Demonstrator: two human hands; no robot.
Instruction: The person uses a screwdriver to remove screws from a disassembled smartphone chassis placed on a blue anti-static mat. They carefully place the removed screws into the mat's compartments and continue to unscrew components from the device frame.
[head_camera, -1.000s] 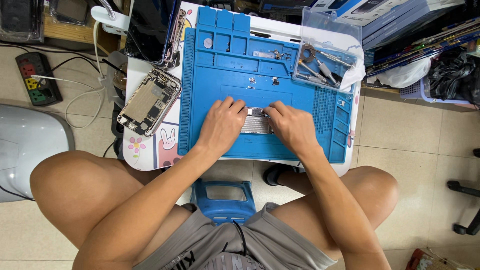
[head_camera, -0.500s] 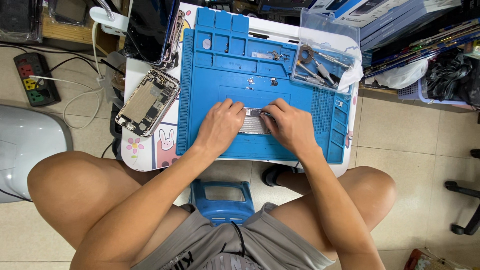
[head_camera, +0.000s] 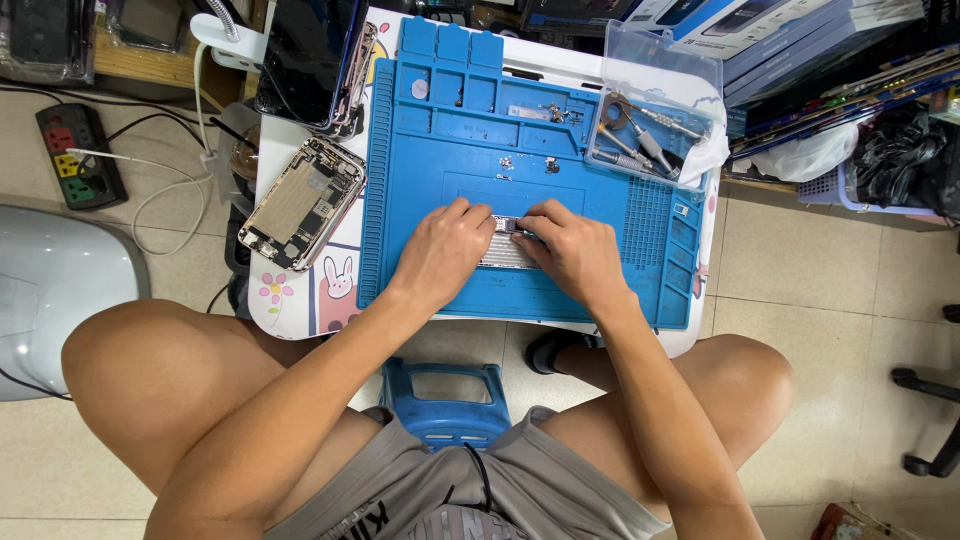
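My left hand (head_camera: 440, 250) and my right hand (head_camera: 570, 248) rest side by side on a blue work mat (head_camera: 440, 150), both gripping a small flat silvery metal part (head_camera: 506, 250) that lies between them. Fingertips of both hands pinch its top edge; most of the part is hidden under the fingers. An opened phone body (head_camera: 300, 203) with its insides exposed lies on the white table to the left of the mat, clear of both hands.
A clear plastic box (head_camera: 650, 130) with metal tools sits at the mat's upper right. Small screws and bits (head_camera: 548, 165) lie above the hands. A power strip (head_camera: 78, 155) and cables are on the floor at left. A blue stool (head_camera: 445, 395) stands between my knees.
Both hands stay on the metal part with only slight finger shifts. The view has drifted a little.
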